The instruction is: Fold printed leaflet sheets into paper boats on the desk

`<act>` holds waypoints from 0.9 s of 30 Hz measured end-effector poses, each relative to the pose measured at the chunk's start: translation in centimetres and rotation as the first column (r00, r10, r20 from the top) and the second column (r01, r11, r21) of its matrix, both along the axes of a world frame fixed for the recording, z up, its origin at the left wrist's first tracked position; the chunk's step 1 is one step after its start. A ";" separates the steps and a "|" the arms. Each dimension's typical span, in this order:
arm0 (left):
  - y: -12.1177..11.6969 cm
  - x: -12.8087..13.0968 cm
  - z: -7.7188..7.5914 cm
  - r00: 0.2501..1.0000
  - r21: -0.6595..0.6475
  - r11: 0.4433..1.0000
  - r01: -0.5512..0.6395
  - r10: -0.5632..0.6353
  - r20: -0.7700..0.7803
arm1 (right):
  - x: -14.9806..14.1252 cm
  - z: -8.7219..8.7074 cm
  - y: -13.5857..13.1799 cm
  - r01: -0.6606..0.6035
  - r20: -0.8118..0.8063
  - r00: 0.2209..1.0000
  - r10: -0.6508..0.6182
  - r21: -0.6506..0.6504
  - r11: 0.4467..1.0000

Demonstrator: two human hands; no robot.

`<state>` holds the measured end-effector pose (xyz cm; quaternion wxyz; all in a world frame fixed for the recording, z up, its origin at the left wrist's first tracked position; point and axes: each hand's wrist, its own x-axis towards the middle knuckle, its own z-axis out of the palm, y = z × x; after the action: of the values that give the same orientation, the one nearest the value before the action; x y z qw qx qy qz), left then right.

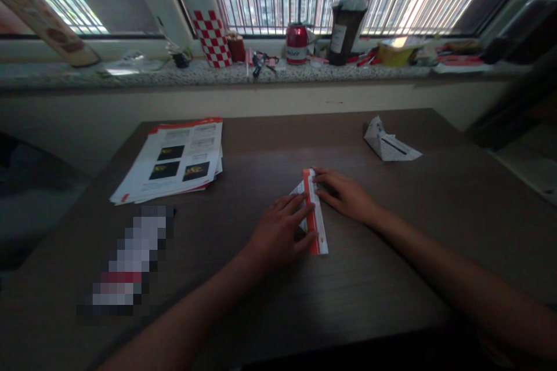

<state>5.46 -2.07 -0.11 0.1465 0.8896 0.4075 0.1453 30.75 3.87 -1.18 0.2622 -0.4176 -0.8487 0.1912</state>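
1. The brown table (261, 145) is the largest thing, set below the window, and it carries all the paper.
2. Behind it runs the speckled window sill (313, 74), crowded with small items, a red can (296, 43) standing near its middle.
3. A white vase-like vessel (204, 17), red-checked at its lower part, stands on the sill, left of the can.
4. A stack of printed sheets (187, 156) lies at the table's far left, edges uneven.
5. Nearer on the left lies an oblong object (130, 258), too pixelated to identify.
6. The left hand (285, 223) lies over the folded paper, fingers spread and resting on it, grasping nothing.
7. The right hand (346, 194) reaches in from the right, fingers extended and parted, tips at the paper's upper right edge, unclenched.
8. A folded paper shape (387, 142), printed and pointed, sits at the far right, well apart from both hands.
9. The folded paper (318, 220), a narrow orange-and-white strip with a triangular flap on its left, lies on the table between the hands.
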 end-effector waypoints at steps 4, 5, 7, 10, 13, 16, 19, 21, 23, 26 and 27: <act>0.0 0.0 0.1 1.000 0.001 1.000 0.008 -0.008 0.001 | -0.3 0.5 -0.5 0.020 -0.023 1.000 -0.019 0.012 1.000; 0.0 0.0 0.1 1.000 -0.003 1.000 0.008 -0.008 -0.001 | -0.4 0.6 -0.6 0.020 -0.022 1.000 -0.019 0.013 1.000; 0.0 0.0 0.2 1.000 -0.009 1.000 0.006 -0.006 -0.002 | -0.5 0.6 -0.6 0.018 -0.022 1.000 -0.018 0.011 1.000; 0.0 0.0 0.2 1.000 -0.015 1.000 0.006 -0.006 0.012 | -0.4 0.5 -0.5 0.018 -0.030 0.999 -0.018 0.001 1.000; 0.0 0.0 0.1 1.000 -0.020 1.000 0.006 -0.005 0.022 | -0.3 0.3 -0.3 0.016 -0.031 0.999 -0.016 -0.002 1.000; 0.0 0.0 0.1 1.000 -0.027 1.000 0.001 -0.001 0.015 | -0.3 0.3 -0.2 0.039 -0.019 0.999 -0.039 0.002 0.999; 0.0 0.0 0.0 1.000 -0.029 1.000 0.001 -0.001 0.010 | -0.4 0.4 0.0 0.080 0.023 0.997 -0.080 0.018 0.997; 0.0 0.0 0.0 1.000 -0.024 1.000 0.002 -0.001 0.011 | -0.6 0.5 0.5 0.102 0.061 0.993 -0.104 0.035 0.994; -0.1 0.0 0.0 1.000 -0.018 1.000 -0.002 0.002 0.006 | -0.7 0.6 1.3 0.119 0.096 0.988 -0.124 0.053 0.991; -0.1 0.0 0.1 1.000 -0.015 1.000 0.000 0.000 -0.005 | -0.8 0.6 2.9 0.136 0.103 0.984 -0.145 0.083 0.987; -0.1 0.0 0.1 1.000 -0.015 1.000 0.003 -0.003 -0.004 | -0.9 0.5 3.5 0.142 0.104 0.983 -0.151 0.090 0.986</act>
<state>5.46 -2.16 -0.04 0.1525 0.8894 0.4075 0.1404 29.88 7.40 -0.67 0.2451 -0.4779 -0.8360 0.1128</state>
